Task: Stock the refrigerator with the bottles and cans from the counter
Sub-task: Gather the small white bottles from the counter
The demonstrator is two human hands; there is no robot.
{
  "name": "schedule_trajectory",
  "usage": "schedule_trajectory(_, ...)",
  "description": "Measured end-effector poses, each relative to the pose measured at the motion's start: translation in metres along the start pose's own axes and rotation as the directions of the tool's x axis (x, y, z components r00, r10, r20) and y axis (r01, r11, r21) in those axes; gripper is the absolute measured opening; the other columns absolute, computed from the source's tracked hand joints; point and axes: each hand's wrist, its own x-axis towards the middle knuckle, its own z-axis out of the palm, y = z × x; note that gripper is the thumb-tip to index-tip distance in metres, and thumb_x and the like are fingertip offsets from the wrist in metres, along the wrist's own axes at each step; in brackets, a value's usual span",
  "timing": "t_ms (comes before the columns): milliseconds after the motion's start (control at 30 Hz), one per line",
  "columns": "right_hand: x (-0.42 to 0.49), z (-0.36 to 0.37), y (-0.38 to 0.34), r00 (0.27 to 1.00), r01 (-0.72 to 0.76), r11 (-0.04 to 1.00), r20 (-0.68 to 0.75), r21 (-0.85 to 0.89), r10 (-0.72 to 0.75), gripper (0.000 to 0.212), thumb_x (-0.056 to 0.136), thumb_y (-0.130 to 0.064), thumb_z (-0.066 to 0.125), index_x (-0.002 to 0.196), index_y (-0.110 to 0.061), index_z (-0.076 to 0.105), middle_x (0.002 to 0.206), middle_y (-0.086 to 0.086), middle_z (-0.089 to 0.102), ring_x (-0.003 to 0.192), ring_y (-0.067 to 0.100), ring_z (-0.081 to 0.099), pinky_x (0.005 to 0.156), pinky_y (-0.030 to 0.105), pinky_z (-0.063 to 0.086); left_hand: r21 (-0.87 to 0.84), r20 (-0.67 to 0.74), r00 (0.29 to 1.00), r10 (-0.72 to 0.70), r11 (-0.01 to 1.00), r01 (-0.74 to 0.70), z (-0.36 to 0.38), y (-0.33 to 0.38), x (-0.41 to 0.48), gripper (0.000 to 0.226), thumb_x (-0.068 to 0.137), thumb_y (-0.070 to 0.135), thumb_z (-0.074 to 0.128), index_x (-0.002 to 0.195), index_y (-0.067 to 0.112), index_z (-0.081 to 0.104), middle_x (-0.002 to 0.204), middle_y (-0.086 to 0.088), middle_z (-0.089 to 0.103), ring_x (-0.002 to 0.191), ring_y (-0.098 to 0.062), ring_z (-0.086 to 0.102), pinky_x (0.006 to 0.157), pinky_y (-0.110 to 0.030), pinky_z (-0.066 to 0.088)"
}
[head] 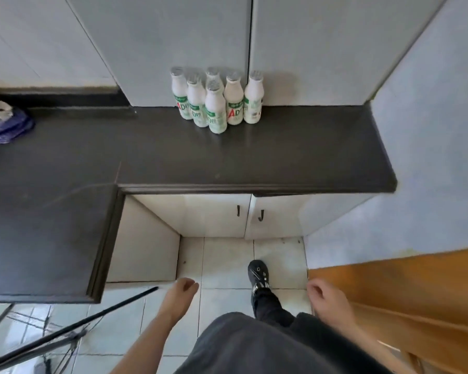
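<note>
Both hands hang low and empty, fingers loosely curled: left hand (184,288) over the floor tiles (222,265), right hand (320,292) beside an orange wooden panel (405,290). Between them is a black shoe (258,273). Farther off, six white bottles (216,103) with green labels stand upright, clustered on the dark counter (308,147) against pale cabinet doors (173,36). A blue bag (7,125) lies at the counter's far left.

Home kitchen: dark L-shaped tabletop (173,155), white cabinet doors (243,214) with small handles beneath, pale tall cupboards (173,36) above, tiled floor (227,265).
</note>
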Motion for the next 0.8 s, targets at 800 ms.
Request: schedule_trajectory(800,0.204,-0.170,-0.312,0.763,0.565,0.822,-0.427,0.077,-0.485,0.041,0.093,-0.025,0.054,0.132,-0.016,0.046,0.125,-0.004,0.054,0.108,0.010,0.054,0.090,0.029,0.046,0.062,-0.619,0.566,0.545,0.752,-0.657,-0.142,0.335,0.095,0.042,0.093,0.026,0.055,0.134,0.020,0.048,0.135,0.004,0.048,0.120,-0.015,0.049,0.096,-0.032,0.044)
